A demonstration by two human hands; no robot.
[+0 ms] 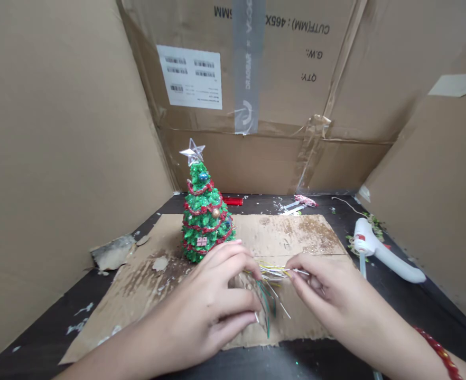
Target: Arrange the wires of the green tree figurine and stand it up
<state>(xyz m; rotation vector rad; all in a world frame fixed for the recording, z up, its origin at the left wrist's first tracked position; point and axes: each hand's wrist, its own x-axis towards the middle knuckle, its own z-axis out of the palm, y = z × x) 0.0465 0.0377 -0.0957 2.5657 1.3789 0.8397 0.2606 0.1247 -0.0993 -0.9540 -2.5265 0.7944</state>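
Note:
A bunch of thin wires (273, 273), white, yellow and green, stretches between my two hands above the cardboard sheet. My left hand (221, 290) is closed around the left end of the bunch; a small white tip shows at its thumb, and the palm side is hidden. With thumb and forefinger, my right hand (324, 287) pinches the ends of white and yellow strands. Green strands hang down between the hands. Just behind my left hand stands a small decorated Christmas tree (205, 216), upright, with red garlands and a clear star (193, 152) on top.
The worn cardboard sheet (249, 232) lies on a dark table. To the right is a white glue gun (387, 256) beside some greenery. A red cylinder (232, 201) and red-white string (305, 200) lie at the back. Torn cardboard (114, 253) sits left; cardboard walls enclose three sides.

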